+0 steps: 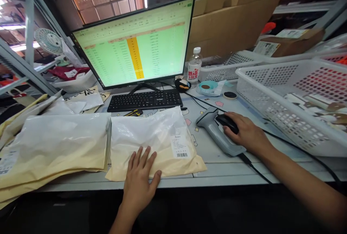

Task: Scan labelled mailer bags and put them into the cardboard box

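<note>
My left hand point(141, 176) lies flat on a white-and-cream plastic mailing bag point(151, 133), its fingers stretched out. A printed barcode label point(180, 146) is on the right part of that bag. My right hand point(245, 131) rests over a black computer mouse point(227, 122), with the fingers curved around it. Just left of the mouse lies a grey barcode scanner point(221, 136), its cable leading toward the desk's front edge. Behind the bag stand a black keyboard point(146, 99) and a monitor point(135, 46) with a spreadsheet on its screen.
More filled mailing bags point(59, 140) are stacked at the left. A white perforated basket point(287, 118) holding small items stands at the right. A plastic bottle point(194, 68), a roll of tape point(207, 87) and a large cardboard box point(222, 28) are farther back. A yellow-and-black cutter point(133, 113) lies below the keyboard.
</note>
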Action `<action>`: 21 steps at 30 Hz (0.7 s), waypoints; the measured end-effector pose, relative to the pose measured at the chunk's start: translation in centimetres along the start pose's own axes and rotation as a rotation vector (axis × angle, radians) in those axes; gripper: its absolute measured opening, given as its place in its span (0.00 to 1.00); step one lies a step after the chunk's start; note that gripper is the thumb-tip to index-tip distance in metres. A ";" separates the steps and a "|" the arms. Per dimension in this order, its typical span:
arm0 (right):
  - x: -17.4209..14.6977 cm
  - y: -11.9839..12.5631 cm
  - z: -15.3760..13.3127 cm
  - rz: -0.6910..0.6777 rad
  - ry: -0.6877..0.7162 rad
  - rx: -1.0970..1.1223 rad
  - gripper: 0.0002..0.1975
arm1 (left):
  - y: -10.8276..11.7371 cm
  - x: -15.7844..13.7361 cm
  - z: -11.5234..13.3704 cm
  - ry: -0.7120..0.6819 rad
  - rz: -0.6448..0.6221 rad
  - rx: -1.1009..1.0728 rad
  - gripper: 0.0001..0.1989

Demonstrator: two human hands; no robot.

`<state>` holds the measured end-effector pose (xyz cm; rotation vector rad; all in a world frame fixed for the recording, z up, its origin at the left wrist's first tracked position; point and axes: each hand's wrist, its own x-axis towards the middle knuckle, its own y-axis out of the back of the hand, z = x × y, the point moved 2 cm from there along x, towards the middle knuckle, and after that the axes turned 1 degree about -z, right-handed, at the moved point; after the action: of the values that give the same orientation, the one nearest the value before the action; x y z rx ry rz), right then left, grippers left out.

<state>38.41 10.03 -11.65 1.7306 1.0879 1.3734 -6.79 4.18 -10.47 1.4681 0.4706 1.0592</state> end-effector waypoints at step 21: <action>1.5 -6.3 8.8 0.227 0.191 0.194 0.31 | -7.8 0.3 -2.4 -0.102 0.454 0.204 0.24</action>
<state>45.86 14.07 -18.51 1.9412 1.1900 1.6465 -6.38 7.49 -17.91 1.8549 0.1758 1.3088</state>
